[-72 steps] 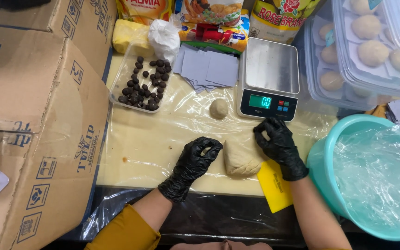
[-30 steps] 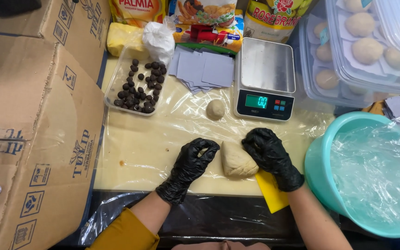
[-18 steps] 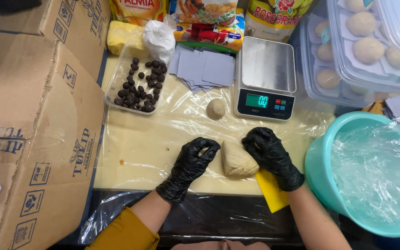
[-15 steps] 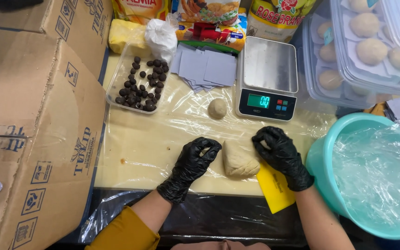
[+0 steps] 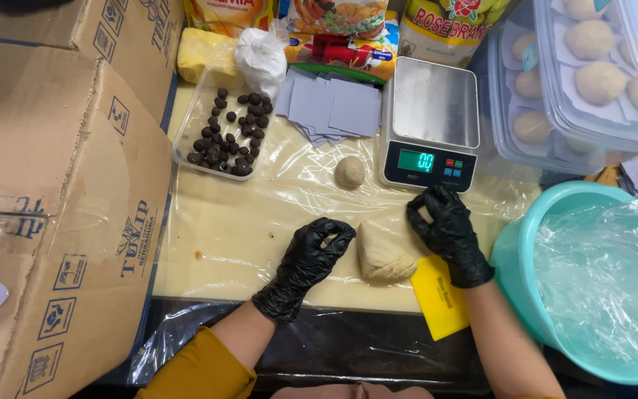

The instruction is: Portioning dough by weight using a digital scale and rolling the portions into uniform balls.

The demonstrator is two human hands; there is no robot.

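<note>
Worktop: plastic sheet (image 5: 245, 222) spread over a pale counter, crowded on every side — cardboard boxes (image 5: 53, 185) at the left, a teal basin (image 5: 592, 281) lined with plastic film at the right.
Dough block: a beige lump (image 5: 384, 253) lying on the sheet between the two hands, its right side just beside the yellow scraper (image 5: 441, 295).
Left hand: black-gloved (image 5: 317, 251), fingers curled in, fingertips pinched together just left of the dough block; whether a pinch of dough sits in them I cannot tell.
Right hand: black-gloved (image 5: 446, 230), raised just below the scale, thumb and forefinger closed in a ring; any piece between them is too small to make out.
Scale: small digital scale (image 5: 430, 122) with a bare steel pan, behind the right hand.
Done so far, by my reading: one rolled dough ball (image 5: 349, 171) sits on the sheet left of the scale, and clear trays (image 5: 585, 74) at the back right already hold many finished balls.
Left to do, as I judge: most of the block is uncut — and the tray of dark round fillings (image 5: 227, 129) is well stocked, with grey paper squares (image 5: 334, 107) behind it.
</note>
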